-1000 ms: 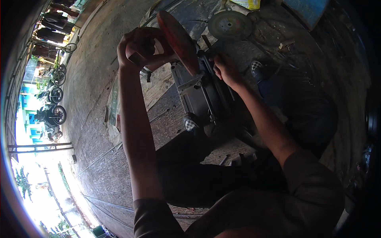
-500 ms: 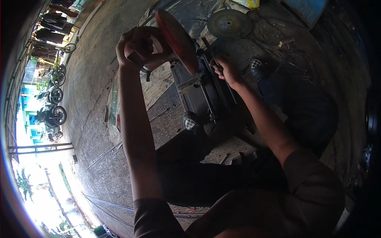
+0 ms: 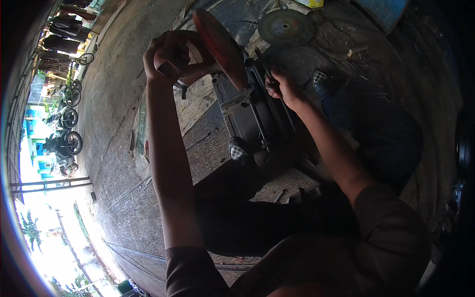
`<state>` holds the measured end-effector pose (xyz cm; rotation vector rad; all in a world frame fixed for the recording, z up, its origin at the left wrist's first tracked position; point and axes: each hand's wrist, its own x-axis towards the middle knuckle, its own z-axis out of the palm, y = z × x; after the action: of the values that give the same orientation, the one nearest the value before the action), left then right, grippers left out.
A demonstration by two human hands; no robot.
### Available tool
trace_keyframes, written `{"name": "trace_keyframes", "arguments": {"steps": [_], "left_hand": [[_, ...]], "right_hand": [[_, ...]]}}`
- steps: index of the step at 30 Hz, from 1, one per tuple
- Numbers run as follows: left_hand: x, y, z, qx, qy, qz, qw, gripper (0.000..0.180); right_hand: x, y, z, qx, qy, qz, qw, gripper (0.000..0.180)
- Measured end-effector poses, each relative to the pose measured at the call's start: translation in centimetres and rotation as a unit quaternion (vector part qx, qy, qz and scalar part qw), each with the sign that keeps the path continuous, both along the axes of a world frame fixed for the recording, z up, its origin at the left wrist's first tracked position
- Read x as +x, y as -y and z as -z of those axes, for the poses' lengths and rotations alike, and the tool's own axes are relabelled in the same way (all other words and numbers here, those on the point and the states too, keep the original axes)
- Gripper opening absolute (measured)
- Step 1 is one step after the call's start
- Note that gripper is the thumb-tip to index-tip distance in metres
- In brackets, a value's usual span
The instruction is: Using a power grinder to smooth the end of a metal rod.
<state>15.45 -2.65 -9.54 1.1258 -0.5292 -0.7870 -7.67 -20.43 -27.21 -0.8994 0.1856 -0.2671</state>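
A cut-off saw stands on the ground in front of me, its dark metal base (image 3: 238, 116) between my feet. Above the base tilts the saw's red round guard (image 3: 217, 44). My left hand (image 3: 169, 55) is closed around the saw's handle (image 3: 202, 65), left of the guard. A thin dark metal bar (image 3: 288, 116) runs along the base's right side. My right hand (image 3: 283, 89) is wrapped round this bar near its upper end. The fingertips of that hand are partly in shadow.
A round cutting disc (image 3: 286, 27) lies on the ground beyond the saw. Checkered shoes (image 3: 238, 149) flank the base. At the far right is a blue panel (image 3: 383, 14), with a yellow package (image 3: 311, 3) near it. Motorbikes (image 3: 69, 120) are parked at the left.
The handle and guard have shifted very slightly up and left with my left hand. My right hand has moved a little, still on the bar.
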Motion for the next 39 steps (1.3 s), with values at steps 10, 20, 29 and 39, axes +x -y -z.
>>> {"name": "trace_keyframes", "arguments": {"steps": [10, 20, 29, 39], "left_hand": [[0.1, -0.1, 0.1, 0.009, 0.048, 0.003, 0.999, 0.040], [-0.4, -0.2, -0.2, -0.004, -0.010, 0.013, 1.000, 0.034], [0.8, -0.3, 0.5, 0.109, 0.349, -0.018, 0.931, 0.037], [0.8, -0.5, 0.5, 0.042, 0.095, -0.060, 0.993, 0.044]], "right_hand": [[0.0, 0.7, 1.9, 0.048, -0.014, -0.045, 0.998, 0.035], [-0.4, -0.6, 1.7, -0.068, -0.154, -0.013, 0.986, 0.031], [-0.5, -1.5, 4.0, -0.044, -0.173, -0.115, 0.977, 0.043], [0.4, -3.5, 4.7, 0.253, -0.127, -0.196, 0.939, 0.041]]}}
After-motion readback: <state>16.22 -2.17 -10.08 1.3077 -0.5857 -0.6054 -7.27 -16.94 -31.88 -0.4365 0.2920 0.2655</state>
